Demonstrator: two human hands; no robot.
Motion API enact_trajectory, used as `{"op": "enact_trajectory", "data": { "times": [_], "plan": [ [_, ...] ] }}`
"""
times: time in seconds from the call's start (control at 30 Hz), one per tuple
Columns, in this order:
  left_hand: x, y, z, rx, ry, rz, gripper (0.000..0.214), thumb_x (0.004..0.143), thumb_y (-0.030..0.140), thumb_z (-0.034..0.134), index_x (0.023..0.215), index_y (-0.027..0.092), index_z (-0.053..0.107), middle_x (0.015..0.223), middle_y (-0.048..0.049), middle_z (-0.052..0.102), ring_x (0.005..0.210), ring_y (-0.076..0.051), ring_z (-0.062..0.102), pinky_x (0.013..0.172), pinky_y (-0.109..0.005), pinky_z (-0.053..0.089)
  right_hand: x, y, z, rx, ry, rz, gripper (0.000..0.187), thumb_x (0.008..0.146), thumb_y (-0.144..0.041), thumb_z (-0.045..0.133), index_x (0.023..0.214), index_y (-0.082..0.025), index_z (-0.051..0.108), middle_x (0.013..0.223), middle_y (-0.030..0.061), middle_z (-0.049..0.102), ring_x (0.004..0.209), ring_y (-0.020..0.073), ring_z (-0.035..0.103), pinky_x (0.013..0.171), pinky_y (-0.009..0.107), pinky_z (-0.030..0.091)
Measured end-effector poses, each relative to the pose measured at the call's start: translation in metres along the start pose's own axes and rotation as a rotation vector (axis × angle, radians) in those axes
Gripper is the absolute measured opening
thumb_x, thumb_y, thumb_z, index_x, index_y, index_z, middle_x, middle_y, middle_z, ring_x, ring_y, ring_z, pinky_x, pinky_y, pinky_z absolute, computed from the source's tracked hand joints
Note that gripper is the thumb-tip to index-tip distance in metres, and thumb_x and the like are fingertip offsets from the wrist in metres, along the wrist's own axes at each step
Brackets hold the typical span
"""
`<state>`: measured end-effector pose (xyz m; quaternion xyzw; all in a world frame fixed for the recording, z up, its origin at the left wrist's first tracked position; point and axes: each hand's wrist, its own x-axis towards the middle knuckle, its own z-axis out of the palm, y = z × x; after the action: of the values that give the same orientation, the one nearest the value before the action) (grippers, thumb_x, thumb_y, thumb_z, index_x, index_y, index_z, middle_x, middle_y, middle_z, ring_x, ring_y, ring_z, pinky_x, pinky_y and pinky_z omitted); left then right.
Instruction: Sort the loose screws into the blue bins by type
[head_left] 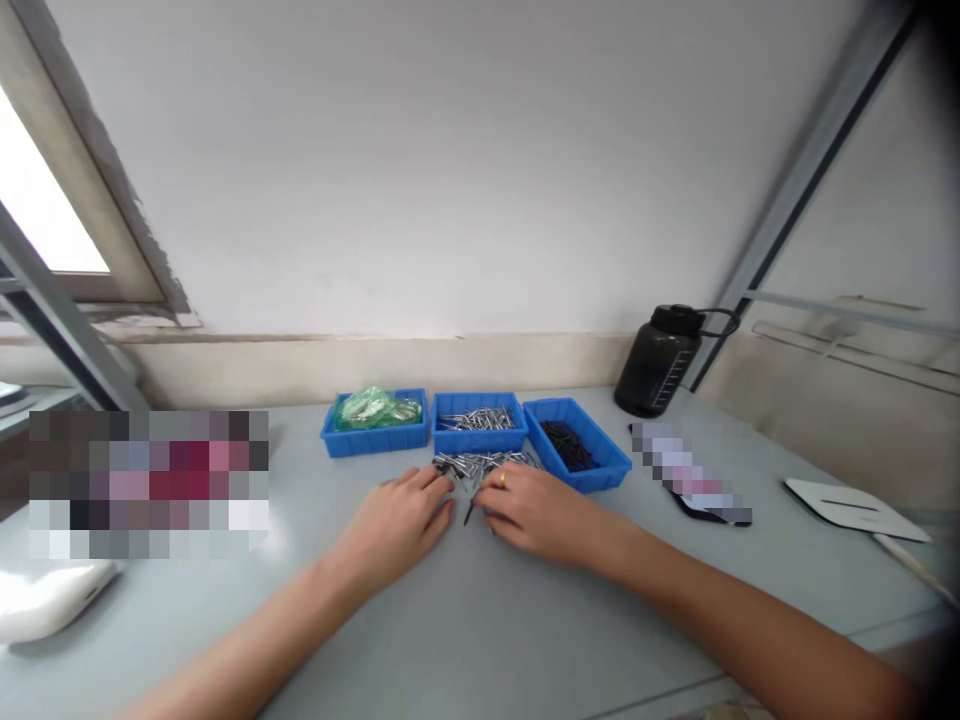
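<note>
My left hand (pixel 405 515) rests low over the grey table with its fingers curled in and the thumb near the index finger. Any small piece in its grip is too small to make out. Facing it, my right hand (pixel 532 510), with a ring on one finger, has its fingers bent at the edge of a loose pile of thin silver metal pins (pixel 487 461). A thin dark pin (pixel 469 513) lies by the right fingertips; whether they grip it is unclear. Small dark pieces (pixel 444 468) are beside the left fingertips.
Behind the pile stand a blue bin (pixel 379 440) with green plastic-wrapped pieces, a blue bin (pixel 480 440) of silver pins and a blue bin (pixel 611 468) of black pieces. A dark bottle (pixel 652 365), a phone (pixel 694 475) and a white flat object (pixel 855 510) are at right.
</note>
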<state>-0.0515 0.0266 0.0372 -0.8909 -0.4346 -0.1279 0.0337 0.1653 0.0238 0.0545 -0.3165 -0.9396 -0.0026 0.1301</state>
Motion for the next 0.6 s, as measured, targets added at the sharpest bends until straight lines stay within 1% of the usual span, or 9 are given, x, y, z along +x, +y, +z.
{"op": "enact_trajectory", "data": {
  "times": [0.13,0.27,0.37,0.47,0.53,0.6],
  "plan": [
    [0.0001,-0.0015,0.0031,0.008,0.003,0.033,0.022,0.092,0.027,0.038,0.09,0.02,0.059,0.083,-0.0036,0.06,0.081,-0.021,0.06,0.066,-0.03,0.048,-0.0007,0.0001,0.0051,-0.032,-0.054,-0.06,0.018,0.091,-0.016,0.046,0.094,-0.016,0.064,0.096,0.007,0.063,0.092,0.0164,0.055,0.084,0.03,0.044],
    [0.0003,-0.0015,0.0031,0.013,0.014,0.051,0.021,0.092,0.026,0.039,0.09,0.019,0.059,0.08,-0.0034,0.06,0.079,-0.021,0.06,0.066,-0.032,0.048,-0.0018,0.0002,0.0063,-0.094,-0.085,-0.02,0.015,0.089,-0.016,0.047,0.089,-0.016,0.062,0.085,0.0052,0.062,0.08,0.0167,0.056,0.073,0.029,0.045],
    [0.0003,0.0,0.0011,-0.01,0.028,0.084,0.019,0.092,0.025,0.041,0.089,0.019,0.059,0.078,-0.0033,0.06,0.076,-0.02,0.06,0.064,-0.03,0.047,-0.0023,-0.0004,0.0065,-0.118,-0.099,0.008,0.015,0.086,-0.011,0.046,0.087,-0.017,0.06,0.081,0.0037,0.061,0.073,0.0155,0.055,0.065,0.027,0.043],
    [-0.0002,0.0032,-0.0019,-0.043,0.017,0.155,0.017,0.092,0.026,0.043,0.092,0.019,0.059,0.08,-0.0031,0.061,0.077,-0.019,0.06,0.065,-0.03,0.047,-0.002,-0.0013,0.0059,-0.118,-0.072,0.024,0.013,0.085,-0.009,0.047,0.088,-0.016,0.057,0.082,0.0039,0.061,0.075,0.0159,0.056,0.067,0.027,0.043],
    [-0.0005,0.006,-0.004,-0.059,0.012,0.185,0.017,0.092,0.028,0.044,0.092,0.018,0.058,0.081,-0.0032,0.061,0.077,-0.019,0.059,0.066,-0.029,0.047,-0.0016,-0.0024,0.0046,-0.096,-0.043,0.005,0.012,0.085,-0.01,0.047,0.09,-0.017,0.055,0.085,0.0041,0.061,0.079,0.0161,0.056,0.069,0.027,0.043],
    [-0.0006,0.0081,-0.005,-0.06,0.015,0.205,0.019,0.093,0.028,0.043,0.089,0.018,0.058,0.08,-0.0032,0.061,0.075,-0.018,0.058,0.065,-0.028,0.046,-0.0012,-0.0039,0.0033,-0.072,-0.027,-0.032,0.01,0.087,-0.012,0.046,0.09,-0.017,0.054,0.086,0.0037,0.06,0.08,0.0159,0.056,0.071,0.026,0.043]
  ]
}}
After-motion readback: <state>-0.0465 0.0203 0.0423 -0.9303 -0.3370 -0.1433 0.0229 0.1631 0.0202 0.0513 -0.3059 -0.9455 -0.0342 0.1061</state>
